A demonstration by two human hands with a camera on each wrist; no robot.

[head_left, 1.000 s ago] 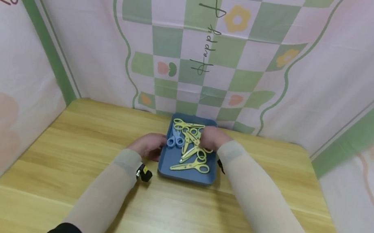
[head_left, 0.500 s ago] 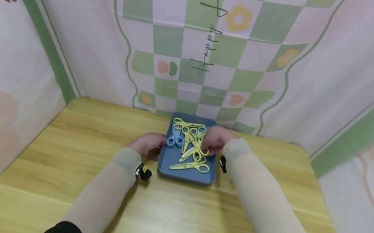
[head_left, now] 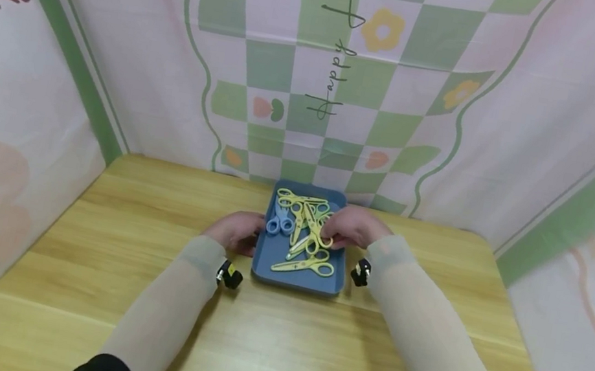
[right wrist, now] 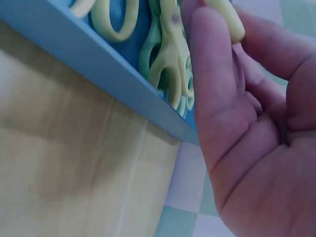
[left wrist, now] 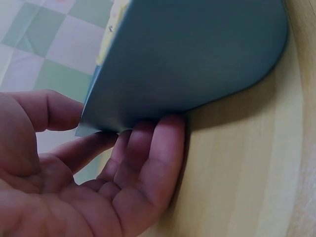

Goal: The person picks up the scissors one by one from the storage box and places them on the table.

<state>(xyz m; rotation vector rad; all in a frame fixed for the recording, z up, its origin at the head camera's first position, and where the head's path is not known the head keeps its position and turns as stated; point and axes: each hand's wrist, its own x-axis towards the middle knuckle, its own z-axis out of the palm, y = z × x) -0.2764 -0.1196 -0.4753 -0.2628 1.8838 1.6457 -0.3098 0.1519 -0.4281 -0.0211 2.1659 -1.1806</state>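
A blue-grey tray [head_left: 264, 272] holds several yellow scissors, with a pair of blue scissors [head_left: 281, 217] at its left side. My left hand [head_left: 235, 231] grips the tray's left side; in the left wrist view the thumb is at the rim and the curled fingers are against the outer wall and lower edge. Over the tray's right side, my right hand [head_left: 357, 227] pinches the handle of a pair of yellow scissors [right wrist: 231, 22] between thumb and fingers. Other yellow scissors [head_left: 303, 266] lie across the tray's front. Green scissors [right wrist: 150, 44] show beneath yellow ones in the right wrist view.
The tray stands at the back of a wooden table [head_left: 271, 345], close to a checkered curtain [head_left: 344, 121]. Printed cloth walls [head_left: 11, 164] rise on the left and right. A small black camera [head_left: 361, 272] sits at my right wrist.
My right hand has moved right and slightly toward me, from over the scissors pile to the tray's right edge, uncovering more scissors. My left hand stays in place.
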